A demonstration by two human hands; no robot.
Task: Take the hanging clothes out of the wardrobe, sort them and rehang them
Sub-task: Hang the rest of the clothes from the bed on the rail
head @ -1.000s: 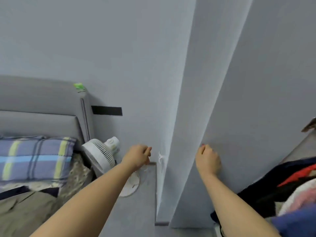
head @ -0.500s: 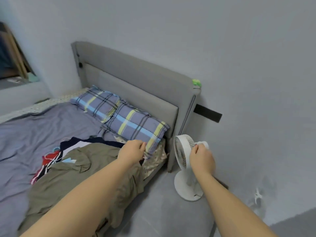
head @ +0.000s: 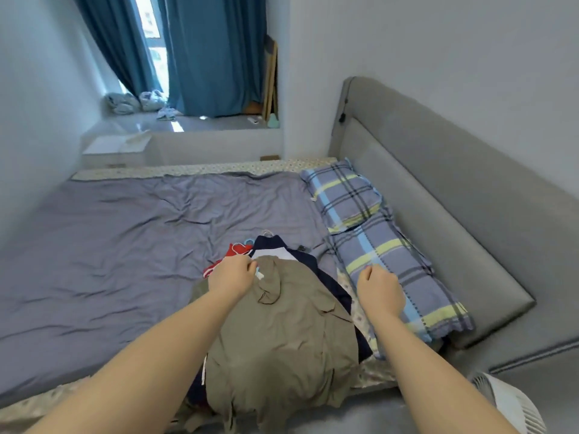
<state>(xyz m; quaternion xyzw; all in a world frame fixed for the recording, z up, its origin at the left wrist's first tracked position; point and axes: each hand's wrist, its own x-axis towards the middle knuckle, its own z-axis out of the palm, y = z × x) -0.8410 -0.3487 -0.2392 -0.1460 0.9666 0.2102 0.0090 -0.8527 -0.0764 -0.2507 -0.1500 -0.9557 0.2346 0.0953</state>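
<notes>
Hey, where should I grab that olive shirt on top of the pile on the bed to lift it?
I'd grip the olive shirt at its collar, where a pale hanger tip pokes out beside your left hand. Come down from above: the collar is bunched and raised at the shirt's far end, while the rest lies flat.

Grey sheet (head: 109, 245) left of frame lies bare; clothes pile (head: 282, 324) centre, pillows (head: 376, 245) and headboard (head: 438, 183) block right.

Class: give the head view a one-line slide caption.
Curled left hand and right hand above a grey bed holding a clothes pile topped by an olive shirt, beside plaid pillows.
</notes>
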